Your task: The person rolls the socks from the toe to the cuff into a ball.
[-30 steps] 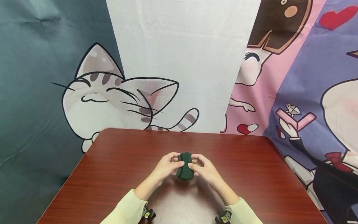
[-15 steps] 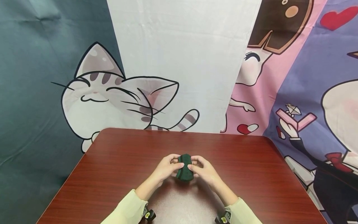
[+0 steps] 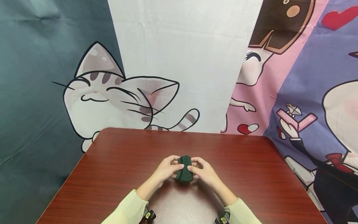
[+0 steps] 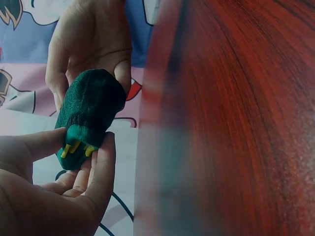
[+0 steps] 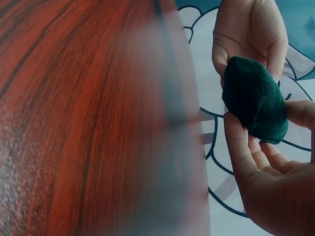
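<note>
A dark green knit bundle, which looks like a rolled-up pair of socks (image 3: 185, 170), is held up over the middle of the table between both hands. My left hand (image 3: 164, 170) pinches its left side, thumb on the near face and fingers behind. On the other side my right hand (image 3: 206, 171) grips it the same way. In the left wrist view the socks (image 4: 94, 98) show a folded band and small yellow marks beside the left fingertips. A smooth, rounded green face of the socks (image 5: 252, 101) shows in the right wrist view.
The reddish-brown wooden table (image 3: 123, 155) has rounded far corners. Behind it hangs a cloth backdrop (image 3: 184, 46) with cartoon figures, including a striped cat. Small dark devices, such as the left wrist camera (image 3: 149, 216), sit at both cuffs.
Both hands and the green socks have sunk slightly toward the near side in the head view. The hold on the socks looks the same.
</note>
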Motion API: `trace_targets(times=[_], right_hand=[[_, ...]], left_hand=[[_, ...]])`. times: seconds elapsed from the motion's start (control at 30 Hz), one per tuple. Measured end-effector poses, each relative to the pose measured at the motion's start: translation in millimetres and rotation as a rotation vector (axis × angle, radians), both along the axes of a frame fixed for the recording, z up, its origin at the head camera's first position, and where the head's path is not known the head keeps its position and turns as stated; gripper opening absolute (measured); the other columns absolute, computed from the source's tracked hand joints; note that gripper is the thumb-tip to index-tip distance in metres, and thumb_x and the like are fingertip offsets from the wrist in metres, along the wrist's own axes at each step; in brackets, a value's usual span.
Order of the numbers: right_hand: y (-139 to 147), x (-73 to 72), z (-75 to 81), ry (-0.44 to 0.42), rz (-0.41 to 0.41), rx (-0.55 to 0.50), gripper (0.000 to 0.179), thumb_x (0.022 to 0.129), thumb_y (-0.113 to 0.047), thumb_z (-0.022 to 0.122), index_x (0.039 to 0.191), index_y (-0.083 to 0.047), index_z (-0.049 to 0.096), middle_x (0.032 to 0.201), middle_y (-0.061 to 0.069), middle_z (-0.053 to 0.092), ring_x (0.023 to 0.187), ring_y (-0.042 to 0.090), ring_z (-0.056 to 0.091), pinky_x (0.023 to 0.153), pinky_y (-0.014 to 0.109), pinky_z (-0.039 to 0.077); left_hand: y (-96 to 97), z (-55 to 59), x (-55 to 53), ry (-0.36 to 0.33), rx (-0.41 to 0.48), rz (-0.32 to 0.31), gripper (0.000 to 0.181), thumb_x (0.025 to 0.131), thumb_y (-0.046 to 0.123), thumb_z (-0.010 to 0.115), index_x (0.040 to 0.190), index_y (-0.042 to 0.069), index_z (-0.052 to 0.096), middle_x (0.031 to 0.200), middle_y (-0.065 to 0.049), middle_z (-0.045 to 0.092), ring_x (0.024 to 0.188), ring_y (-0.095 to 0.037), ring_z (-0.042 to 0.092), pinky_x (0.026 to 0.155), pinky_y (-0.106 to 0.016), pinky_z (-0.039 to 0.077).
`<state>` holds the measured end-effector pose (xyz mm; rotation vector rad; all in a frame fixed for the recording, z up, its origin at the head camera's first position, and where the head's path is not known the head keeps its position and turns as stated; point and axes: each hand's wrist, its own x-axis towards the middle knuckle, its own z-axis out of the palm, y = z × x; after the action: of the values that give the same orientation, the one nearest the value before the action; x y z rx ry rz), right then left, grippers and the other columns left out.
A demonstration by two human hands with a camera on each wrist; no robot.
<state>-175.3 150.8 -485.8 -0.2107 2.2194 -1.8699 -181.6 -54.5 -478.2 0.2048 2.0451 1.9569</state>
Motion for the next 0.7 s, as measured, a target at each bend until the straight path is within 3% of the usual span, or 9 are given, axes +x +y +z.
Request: trace_targets(times=[0.33,0.7], right_hand=[[1,-2.8,-8.1,-0.010,0.021,-0.001,0.046,0.095,-0.018,0.070,0.130,0.007,0.054,0.110,0.017,0.067,0.086,0.021,0.070,0.074,0.040,0.061],[2,-2.6,-11.5,-0.013,0.038,0.021,0.047,0.096,-0.019,0.069,0.131,0.008,0.052,0.108,0.015,0.068,0.084,0.019,0.070,0.071,0.039,0.061]], left_hand=[[0.8,-7.9,-0.7,-0.021,-0.042,0.009,0.043,0.094,0.015,0.070,0.130,-0.005,0.056,0.111,-0.015,0.071,0.084,-0.024,0.073,0.068,-0.040,0.062],[2.2,-12.6,-0.9,-0.057,-0.023,0.006,0.042,0.095,0.014,0.069,0.130,-0.005,0.056,0.106,-0.013,0.071,0.082,-0.022,0.073,0.068,-0.039,0.062]])
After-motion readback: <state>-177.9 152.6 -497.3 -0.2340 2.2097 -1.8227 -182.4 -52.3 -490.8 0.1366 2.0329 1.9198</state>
